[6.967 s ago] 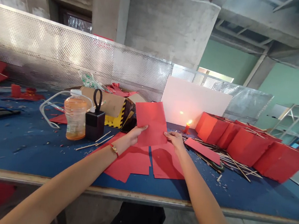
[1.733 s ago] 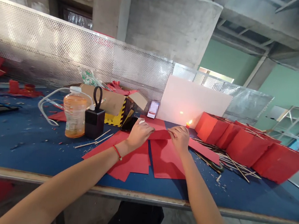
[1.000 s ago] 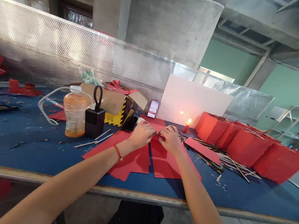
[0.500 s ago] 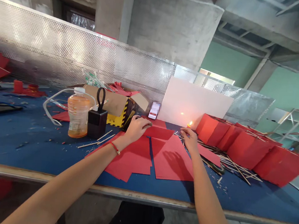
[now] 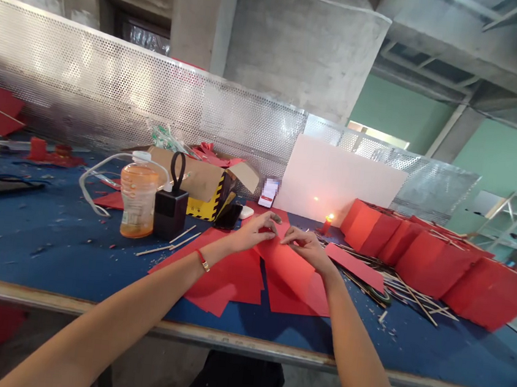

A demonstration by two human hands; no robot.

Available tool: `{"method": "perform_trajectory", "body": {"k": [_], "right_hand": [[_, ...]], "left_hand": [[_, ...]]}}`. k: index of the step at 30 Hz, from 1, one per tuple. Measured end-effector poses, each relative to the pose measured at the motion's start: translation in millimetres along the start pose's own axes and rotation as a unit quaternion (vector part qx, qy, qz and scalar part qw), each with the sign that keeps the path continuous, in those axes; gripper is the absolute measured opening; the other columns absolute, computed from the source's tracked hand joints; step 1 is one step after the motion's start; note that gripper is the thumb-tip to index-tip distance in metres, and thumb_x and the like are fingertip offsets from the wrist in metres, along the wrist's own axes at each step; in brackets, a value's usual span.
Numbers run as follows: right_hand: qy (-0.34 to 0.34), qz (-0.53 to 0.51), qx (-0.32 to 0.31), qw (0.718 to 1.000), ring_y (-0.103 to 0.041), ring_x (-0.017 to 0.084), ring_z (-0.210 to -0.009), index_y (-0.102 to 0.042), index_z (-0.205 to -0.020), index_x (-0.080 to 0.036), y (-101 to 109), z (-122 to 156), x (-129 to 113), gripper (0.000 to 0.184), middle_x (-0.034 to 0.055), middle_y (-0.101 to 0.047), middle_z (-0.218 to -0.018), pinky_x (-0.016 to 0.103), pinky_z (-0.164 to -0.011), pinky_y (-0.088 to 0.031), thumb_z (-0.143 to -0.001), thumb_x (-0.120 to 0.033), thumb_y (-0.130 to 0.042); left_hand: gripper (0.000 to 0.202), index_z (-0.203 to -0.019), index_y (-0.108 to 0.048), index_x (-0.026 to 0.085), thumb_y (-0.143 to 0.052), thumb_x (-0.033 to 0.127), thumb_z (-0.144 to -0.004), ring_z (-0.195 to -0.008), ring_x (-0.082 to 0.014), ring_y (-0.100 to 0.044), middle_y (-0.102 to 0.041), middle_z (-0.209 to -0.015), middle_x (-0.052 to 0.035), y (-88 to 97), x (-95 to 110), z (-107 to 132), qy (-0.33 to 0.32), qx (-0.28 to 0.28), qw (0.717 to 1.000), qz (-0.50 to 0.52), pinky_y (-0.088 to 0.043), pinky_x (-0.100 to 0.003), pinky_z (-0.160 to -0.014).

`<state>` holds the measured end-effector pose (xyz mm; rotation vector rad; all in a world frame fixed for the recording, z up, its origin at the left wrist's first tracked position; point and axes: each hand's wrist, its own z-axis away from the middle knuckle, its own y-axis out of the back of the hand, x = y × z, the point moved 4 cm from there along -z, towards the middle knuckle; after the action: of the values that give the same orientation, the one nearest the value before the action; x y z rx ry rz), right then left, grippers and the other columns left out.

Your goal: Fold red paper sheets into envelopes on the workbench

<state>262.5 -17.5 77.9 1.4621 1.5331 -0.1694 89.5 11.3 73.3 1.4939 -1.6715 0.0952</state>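
Item: red paper sheet (image 5: 294, 270), one in hand, lifted at its far edge above the blue surface (image 5: 41, 238), near edge resting on other loose red sheets (image 5: 226, 279) whose count could not be told, as they overlapped. Left hand (image 5: 254, 233) and right hand (image 5: 307, 248) each pinched the raised edge, fingers closed narrowly on it. Handling, as judged: light, thin, limp enough to bow, easily creased; best taken at edges or corners. Nearby: one orange drink bottle (image 5: 136, 202), one black holder with scissors (image 5: 170, 209), one lit candle (image 5: 328, 223), one cardboard box (image 5: 204, 178), a row of folded red pieces (image 5: 436, 261), scattered thin sticks (image 5: 408, 289).
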Motion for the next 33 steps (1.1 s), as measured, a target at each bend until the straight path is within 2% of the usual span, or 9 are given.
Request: {"method": "perform_trajectory", "body": {"k": [3, 6, 10, 13, 17, 20, 24, 29, 33], "right_hand": [[0.007, -0.028, 0.074, 0.997, -0.053, 0.017, -0.081, -0.073, -0.076, -0.022, 7.4, -2.6, 5.2, 0.019, 0.0039, -0.057, -0.085, 0.030, -0.072, -0.042, -0.078, -0.041, -0.070], [-0.018, -0.138, 0.214, 0.967, -0.053, 0.016, -0.075, -0.066, -0.071, -0.022, 21.6, 0.3, 13.3, 0.025, 0.0023, -0.059, -0.082, 0.028, -0.066, -0.043, -0.070, -0.046, -0.074], [-0.085, -0.205, 0.337, 0.915, -0.048, 0.013, -0.061, -0.062, -0.073, -0.023, 34.7, 9.8, 22.8, 0.030, -0.0025, -0.057, -0.070, 0.027, -0.061, -0.042, -0.067, -0.049, -0.075], [-0.114, -0.091, 0.297, 0.944, -0.051, 0.014, -0.065, -0.066, -0.075, -0.021, 35.3, 9.6, 24.9, 0.028, -0.0016, -0.062, -0.072, 0.027, -0.064, -0.042, -0.068, -0.047, -0.075], [-0.123, 0.024, 0.161, 0.979, -0.056, 0.017, -0.070, -0.067, -0.073, -0.020, 22.5, 1.7, 32.8, 0.030, 0.0008, -0.065, -0.073, 0.029, -0.066, -0.043, -0.073, -0.050, -0.067], [-0.090, 0.071, 0.103, 0.988, -0.055, 0.018, -0.072, -0.065, -0.072, -0.021, 11.6, -2.6, 35.6, 0.027, 0.0013, -0.064, -0.074, 0.030, -0.069, -0.043, -0.078, -0.046, -0.062], [-0.073, 0.089, 0.081, 0.990, -0.054, 0.017, -0.073, -0.064, -0.074, -0.021, -0.8, -4.2, 34.2, 0.020, 0.0009, -0.063, -0.075, 0.029, -0.068, -0.042, -0.082, -0.037, -0.054], [-0.087, 0.087, 0.071, 0.990, -0.053, 0.016, -0.067, -0.062, -0.068, -0.022, -11.3, -4.9, 33.5, 0.014, 0.0003, -0.061, -0.069, 0.027, -0.062, -0.041, -0.075, -0.028, -0.051], [-0.097, 0.092, 0.075, 0.988, -0.051, 0.015, -0.063, -0.063, -0.064, -0.022, -5.0, -5.0, 40.5, 0.013, -0.0007, -0.060, -0.065, 0.026, -0.059, -0.039, -0.069, -0.026, -0.052]], "left_hand": [[0.039, -0.117, -0.058, 0.019, -0.064, 0.037, -0.082, -0.120, -0.0270, -0.054, -0.063, -0.121, -0.0122, -5.9, -4.0, 0.3, 0.001, 0.011, 0.997, 0.077, -0.039, -0.041, -0.102], [0.051, -0.128, -0.053, 0.023, -0.064, 0.046, -0.083, -0.131, -0.0256, -0.047, -0.055, -0.138, -0.0114, -7.3, -10.3, -1.3, 0.017, 0.044, 0.988, 0.145, -0.035, -0.040, -0.107], [0.059, -0.121, -0.061, 0.020, -0.063, 0.061, -0.079, -0.122, -0.0291, -0.056, -0.064, -0.128, -0.0124, -5.9, -18.5, -2.9, 0.102, 0.078, 0.960, 0.247, -0.037, -0.043, -0.105], [0.065, -0.114, -0.066, 0.019, -0.062, 0.070, -0.074, -0.116, -0.0323, -0.060, -0.069, -0.119, -0.0118, -4.8, -20.3, -0.2, 0.195, 0.080, 0.923, 0.322, -0.043, -0.043, -0.098], [0.076, -0.107, -0.071, 0.017, -0.046, 0.081, -0.075, -0.105, -0.0313, -0.065, -0.073, -0.110, -0.0132, -6.5, -13.7, 2.9, 0.227, -0.019, 0.887, 0.402, -0.049, -0.039, -0.088], [0.061, -0.099, -0.074, 0.018, -0.064, 0.070, -0.070, -0.097, -0.0275, -0.068, -0.075, -0.101, -0.0102, -1.4, -20.6, 4.5, 0.249, 0.011, 0.925, 0.286, -0.050, -0.035, -0.082], [0.032, -0.082, -0.077, 0.019, -0.083, 0.038, -0.058, -0.098, -0.0256, -0.067, -0.077, -0.092, -0.0067, 1.5, -27.7, 2.5, 0.185, 0.081, 0.972, 0.117, -0.048, -0.034, -0.089], [0.014, -0.069, -0.076, 0.017, -0.077, 0.028, -0.061, -0.078, -0.0241, -0.069, -0.076, -0.073, -0.0060, -5.1, -34.9, 1.3, 0.152, 0.095, 0.983, 0.035, -0.052, -0.035, -0.080], [0.008, -0.064, -0.075, 0.016, -0.075, 0.024, -0.061, -0.070, -0.0230, -0.068, -0.075, -0.069, -0.0061, -3.2, -39.0, -1.9, 0.131, 0.113, 0.985, 0.015, -0.052, -0.035, -0.075]]}}
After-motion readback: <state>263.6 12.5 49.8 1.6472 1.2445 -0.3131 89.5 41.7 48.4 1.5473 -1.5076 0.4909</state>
